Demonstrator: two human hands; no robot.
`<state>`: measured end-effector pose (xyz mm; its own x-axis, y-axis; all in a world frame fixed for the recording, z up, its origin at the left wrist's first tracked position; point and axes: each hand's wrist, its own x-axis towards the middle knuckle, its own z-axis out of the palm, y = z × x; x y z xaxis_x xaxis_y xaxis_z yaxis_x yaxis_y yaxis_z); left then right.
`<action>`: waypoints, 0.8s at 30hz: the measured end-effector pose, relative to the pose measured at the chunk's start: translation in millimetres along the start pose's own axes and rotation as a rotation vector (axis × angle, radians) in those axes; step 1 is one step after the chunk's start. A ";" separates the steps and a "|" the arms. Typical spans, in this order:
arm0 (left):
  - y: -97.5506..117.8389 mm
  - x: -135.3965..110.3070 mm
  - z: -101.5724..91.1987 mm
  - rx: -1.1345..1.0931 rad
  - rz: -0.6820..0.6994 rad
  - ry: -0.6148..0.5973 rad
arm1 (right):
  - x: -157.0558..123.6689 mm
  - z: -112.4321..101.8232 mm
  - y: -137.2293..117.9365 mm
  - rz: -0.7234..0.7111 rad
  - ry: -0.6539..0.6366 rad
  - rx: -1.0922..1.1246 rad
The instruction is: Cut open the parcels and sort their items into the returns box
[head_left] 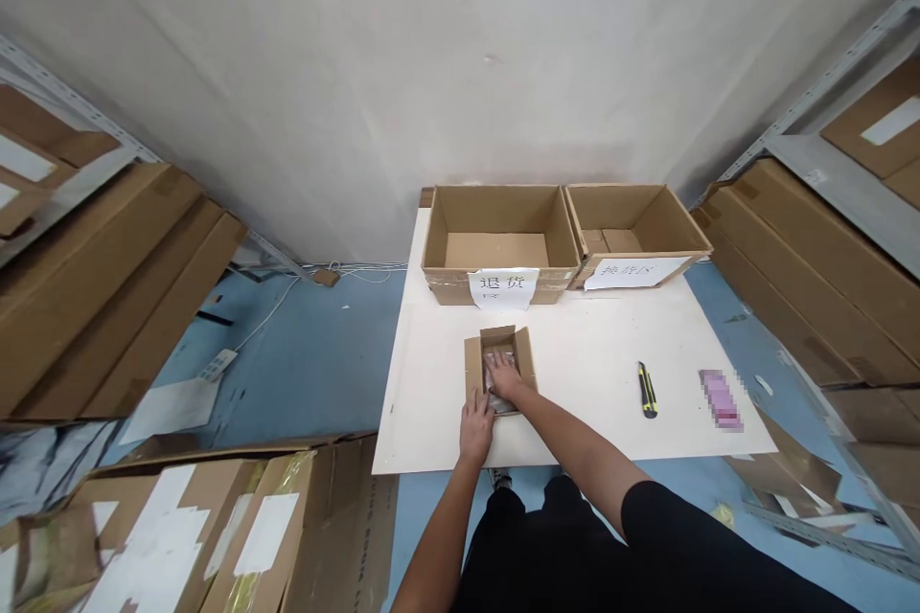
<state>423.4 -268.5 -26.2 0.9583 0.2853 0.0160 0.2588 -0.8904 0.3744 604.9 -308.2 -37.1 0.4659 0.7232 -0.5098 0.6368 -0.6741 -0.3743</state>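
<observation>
The right hand (pixel 504 374) lies spread atop a packet (pixel 501 406) inside the carton (pixel 472 364).

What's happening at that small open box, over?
Right hand inside small box, fingers spread over its contents. Left hand at box's near left edge. Utility knife apart, to the right.

We see a small brown cardboard box (pixel 527 362) sitting upright near the front edge of the white table (pixel 596 354), flaps spread open, a shiny, pale packet (pixel 501 405) lying inside.
</observation>
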 end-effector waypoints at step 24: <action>11.4 1.8 14.0 -0.088 -0.022 0.008 | 24.1 16.8 28.4 0.029 -0.097 -0.013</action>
<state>429.7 -283.1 -34.9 0.9514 0.3075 0.0147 0.2676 -0.8496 0.4545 623.9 -312.4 -73.0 0.4226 0.6852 -0.5932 0.6320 -0.6920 -0.3490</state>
